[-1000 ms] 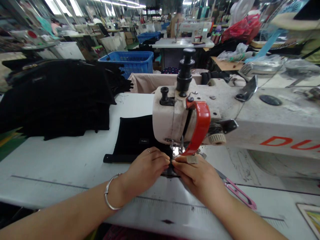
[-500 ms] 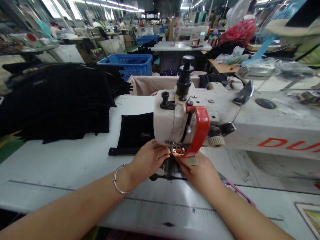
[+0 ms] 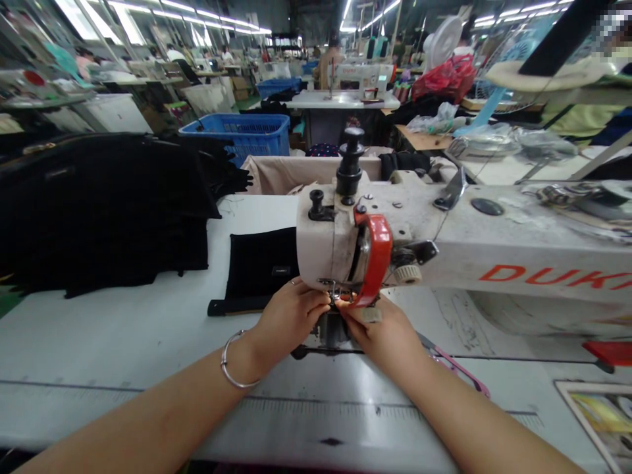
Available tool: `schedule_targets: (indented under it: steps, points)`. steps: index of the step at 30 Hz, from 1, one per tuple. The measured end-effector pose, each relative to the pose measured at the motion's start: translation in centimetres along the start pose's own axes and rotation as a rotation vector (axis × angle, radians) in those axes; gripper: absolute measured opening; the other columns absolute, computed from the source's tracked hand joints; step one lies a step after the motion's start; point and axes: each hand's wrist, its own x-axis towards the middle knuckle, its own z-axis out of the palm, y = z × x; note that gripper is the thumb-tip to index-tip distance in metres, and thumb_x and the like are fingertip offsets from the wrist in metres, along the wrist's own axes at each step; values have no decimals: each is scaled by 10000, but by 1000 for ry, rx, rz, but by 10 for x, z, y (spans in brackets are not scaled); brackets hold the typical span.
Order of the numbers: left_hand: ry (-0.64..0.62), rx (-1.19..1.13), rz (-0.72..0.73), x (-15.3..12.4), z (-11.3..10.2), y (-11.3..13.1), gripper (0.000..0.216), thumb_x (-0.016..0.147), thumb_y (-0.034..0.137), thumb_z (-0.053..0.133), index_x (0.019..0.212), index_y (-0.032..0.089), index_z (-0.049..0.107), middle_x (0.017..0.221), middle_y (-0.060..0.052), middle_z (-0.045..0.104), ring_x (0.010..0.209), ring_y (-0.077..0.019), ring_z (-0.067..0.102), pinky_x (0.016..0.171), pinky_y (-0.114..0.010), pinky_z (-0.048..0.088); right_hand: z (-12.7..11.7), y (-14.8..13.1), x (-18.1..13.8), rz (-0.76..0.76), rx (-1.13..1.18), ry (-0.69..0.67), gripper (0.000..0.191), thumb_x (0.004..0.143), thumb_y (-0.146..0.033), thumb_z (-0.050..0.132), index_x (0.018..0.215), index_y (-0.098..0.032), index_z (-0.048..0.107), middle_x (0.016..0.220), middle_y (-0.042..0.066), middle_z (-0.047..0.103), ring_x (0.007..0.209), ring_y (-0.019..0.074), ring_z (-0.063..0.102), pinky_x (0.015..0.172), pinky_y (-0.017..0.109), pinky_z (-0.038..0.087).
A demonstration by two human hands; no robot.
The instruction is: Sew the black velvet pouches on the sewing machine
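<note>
My left hand point(image 3: 291, 316) and right hand point(image 3: 380, 332) meet fingertip to fingertip, both pinching the near end of the black fabric piece point(image 3: 261, 266) under the presser foot point(image 3: 336, 293) of the sewing machine point(image 3: 444, 253), mid-worktop. I judge it positioned, the stitching hardly begun. A second ago my hands sat nearer the worktop's front edge.

Both hands are seen at the needle of a worn white sewing machine point(image 3: 444, 250). A dark strip point(image 3: 328, 332) is pinched between the curled fingers of the left hand point(image 3: 291, 316) and the right hand point(image 3: 382, 332), just below the red guard point(image 3: 375, 260). A black panel point(image 3: 259, 266) is laid flat behind the left hand on the table point(image 3: 123, 342). A stack of black fabric point(image 3: 103, 210) is piled far left. Pink snips point(image 3: 459, 368) are noted by the right wrist.
</note>
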Motion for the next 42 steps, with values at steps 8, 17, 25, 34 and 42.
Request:
schedule_targets:
  steps: [8, 17, 25, 34, 42]
  points:
    - [28, 12, -11, -1, 3, -1, 85, 889, 165, 641, 897, 200, 718, 944, -49, 733, 919, -231, 664, 854, -384, 546, 2, -2, 1, 15, -16, 2, 200, 902, -123, 586, 1040, -200, 707, 1004, 95, 671, 926, 245, 589, 802, 350, 497]
    - [57, 41, -20, -3, 6, -4, 125, 901, 185, 605, 871, 209, 723, 924, -50, 740, 900, -231, 680, 825, -371, 564, 3, -3, 4, 30, 6, -8, 180, 901, -108, 573, 996, -205, 691, 997, 79, 664, 945, 227, 581, 816, 317, 473]
    - [113, 54, 24, -3, 6, -11, 183, 914, 234, 535, 876, 249, 713, 904, -12, 754, 824, -227, 700, 750, -342, 575, 5, -8, 9, 47, -114, -33, 125, 918, -178, 561, 867, -212, 670, 912, 42, 665, 856, 195, 590, 745, 270, 455]
    - [51, 91, -21, -5, 9, -17, 150, 884, 209, 580, 923, 259, 716, 909, -15, 743, 841, -242, 697, 761, -356, 578, 3, -9, 11, 76, -100, -42, 101, 876, -156, 594, 910, -220, 665, 989, 34, 669, 922, 197, 591, 784, 264, 455]
    - [30, -2, -40, -7, 9, -15, 141, 903, 229, 579, 899, 246, 719, 910, -20, 730, 843, -216, 679, 774, -336, 557, 7, -7, 8, 53, -82, -18, 118, 924, -188, 563, 904, -223, 675, 913, 29, 674, 857, 194, 594, 744, 276, 448]
